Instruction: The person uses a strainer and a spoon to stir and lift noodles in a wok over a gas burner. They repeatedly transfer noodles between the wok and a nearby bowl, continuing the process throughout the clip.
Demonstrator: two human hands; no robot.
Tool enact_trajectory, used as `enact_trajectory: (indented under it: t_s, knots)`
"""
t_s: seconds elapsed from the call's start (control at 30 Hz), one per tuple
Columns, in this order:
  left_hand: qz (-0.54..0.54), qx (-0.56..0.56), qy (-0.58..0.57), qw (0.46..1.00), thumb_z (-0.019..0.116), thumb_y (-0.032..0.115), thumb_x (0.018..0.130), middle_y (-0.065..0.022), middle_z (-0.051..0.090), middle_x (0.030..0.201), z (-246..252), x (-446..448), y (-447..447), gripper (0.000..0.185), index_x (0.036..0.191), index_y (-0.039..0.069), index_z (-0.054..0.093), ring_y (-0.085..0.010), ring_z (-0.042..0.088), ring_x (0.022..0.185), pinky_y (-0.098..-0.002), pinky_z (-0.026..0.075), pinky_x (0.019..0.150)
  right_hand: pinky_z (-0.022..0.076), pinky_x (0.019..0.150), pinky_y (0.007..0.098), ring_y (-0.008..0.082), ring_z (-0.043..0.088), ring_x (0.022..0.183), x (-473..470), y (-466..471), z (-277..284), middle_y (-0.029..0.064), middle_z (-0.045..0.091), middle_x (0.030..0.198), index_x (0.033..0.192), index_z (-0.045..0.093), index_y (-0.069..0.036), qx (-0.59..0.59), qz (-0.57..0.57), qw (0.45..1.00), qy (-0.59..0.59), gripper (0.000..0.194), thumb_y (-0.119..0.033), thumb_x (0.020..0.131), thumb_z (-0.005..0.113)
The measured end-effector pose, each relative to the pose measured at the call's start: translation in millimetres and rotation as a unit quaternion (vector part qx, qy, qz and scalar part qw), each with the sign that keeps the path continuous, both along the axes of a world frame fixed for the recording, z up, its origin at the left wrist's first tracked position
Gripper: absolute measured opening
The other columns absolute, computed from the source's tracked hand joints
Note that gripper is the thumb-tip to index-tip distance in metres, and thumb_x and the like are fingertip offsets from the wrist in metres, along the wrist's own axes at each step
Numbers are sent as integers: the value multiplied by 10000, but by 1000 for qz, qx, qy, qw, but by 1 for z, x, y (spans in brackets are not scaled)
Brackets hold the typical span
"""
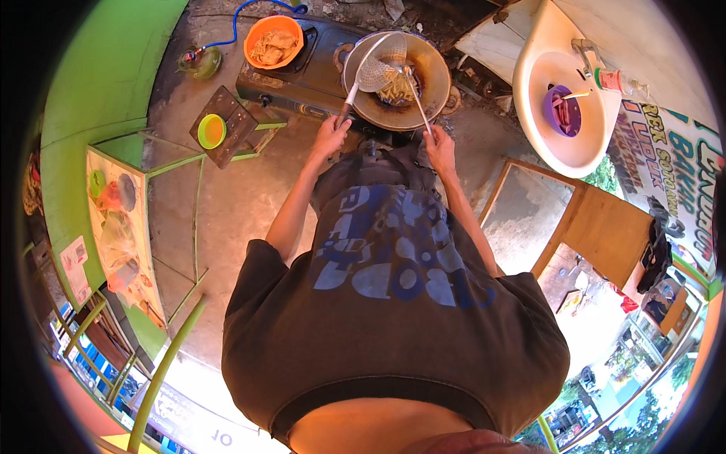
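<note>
My left hand (331, 138) grips the handle of a perforated metal skimmer (376, 75), whose bowl is tilted over a wok (363, 112). My right hand (439, 147) is closed around a slim metal utensil (418, 102); its head reaches into the wok beside the skimmer. Pale strips of food (397, 91) lie in the dark middle of the wok, partly hidden by the skimmer. The wok sits on the right side of a gas stove (323, 93). An orange bowl (248, 50) with cooked-looking food rests on the stove's left side.
A green bowl (212, 131) stands on a small wooden board (241, 119) at the left. On the right is a washbasin (573, 156) holding a purple bowl (574, 116) of reddish pieces. A blue gas hose (235, 25) runs behind the stove. A metal-framed table (144, 249) is farther left.
</note>
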State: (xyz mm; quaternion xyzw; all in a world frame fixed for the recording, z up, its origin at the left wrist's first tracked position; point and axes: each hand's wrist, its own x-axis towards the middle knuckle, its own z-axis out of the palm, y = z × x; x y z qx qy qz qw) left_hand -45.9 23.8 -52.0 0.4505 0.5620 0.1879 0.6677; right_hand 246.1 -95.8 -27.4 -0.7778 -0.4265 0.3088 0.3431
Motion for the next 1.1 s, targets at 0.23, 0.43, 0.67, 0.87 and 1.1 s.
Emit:
enact_trajectory:
  t_s: [0.23,0.43,0.67,0.87,1.1]
  knots:
    - [51,13,16,999,611,275,999,41,442,630,12,0,9,224,974,114,458,-52,381,440,-237,297,389,504,667,418,373,671,713,16,-20,-1,229,662,768,1020,703,-21,-37,50,998,-34,198,-172,907,646]
    - [-5,210,162,964,600,314,1001,29,462,658,-14,-10,8,240,1031,93,513,-71,418,470,-244,334,414,497,625,348,194,646,648,23,-18,2,109,669,709,1014,708,-4,0,2,1000,9,228,-205,926,643]
    - [35,-98,-52,993,610,303,999,40,446,666,8,-8,9,232,954,116,481,-47,404,497,-231,326,430,421,467,282,92,548,524,38,11,-29,25,636,666,936,717,-35,-75,-85,985,127,246,-251,970,604]
    - [33,-14,8,999,613,310,993,36,458,651,15,-11,8,241,938,111,490,-54,433,490,-243,338,430,359,416,239,57,458,486,45,-1,-54,-17,557,635,1049,678,-44,-141,-65,918,365,225,-231,998,563]
    - [-49,194,186,962,632,330,971,-5,543,675,-24,-20,10,264,962,76,560,-96,499,498,-284,395,442,372,419,240,54,457,463,30,-14,-29,-24,559,632,1040,688,-38,-77,-92,956,268,244,-241,1007,555]
